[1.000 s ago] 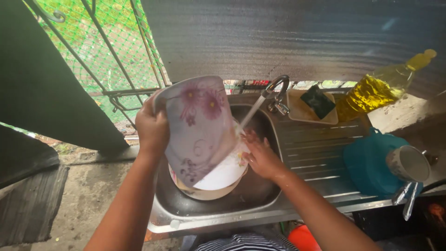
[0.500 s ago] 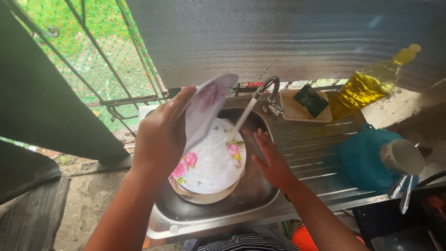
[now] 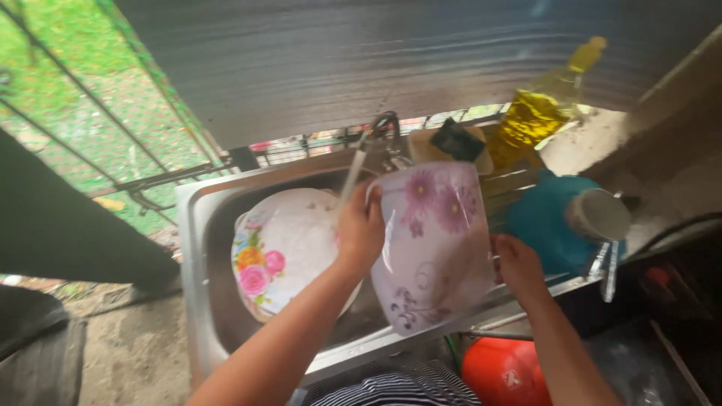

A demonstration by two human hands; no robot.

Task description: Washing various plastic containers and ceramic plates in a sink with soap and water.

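Observation:
My left hand (image 3: pixel 361 229) grips the left rim of a white plate with purple flowers (image 3: pixel 436 244), held upright over the right edge of the steel sink (image 3: pixel 197 248). My right hand (image 3: pixel 517 265) touches the plate's right rim. In the sink lies a round white plate with pink and orange flowers (image 3: pixel 282 256). Water runs from the tap (image 3: pixel 382 131) down behind my left hand.
A teal bowl (image 3: pixel 543 219) and a metal cup (image 3: pixel 599 214) sit on the drainboard at right. A yellow oil bottle (image 3: pixel 543 105) and a dish with a dark sponge (image 3: pixel 456 143) stand behind. An orange container (image 3: pixel 505 370) is below. Green mesh fence at left.
The purple-flowered plate has been carried from over the sink's left side to the right, toward the drainboard. My right hand has come up to its right rim. The camera shifted right.

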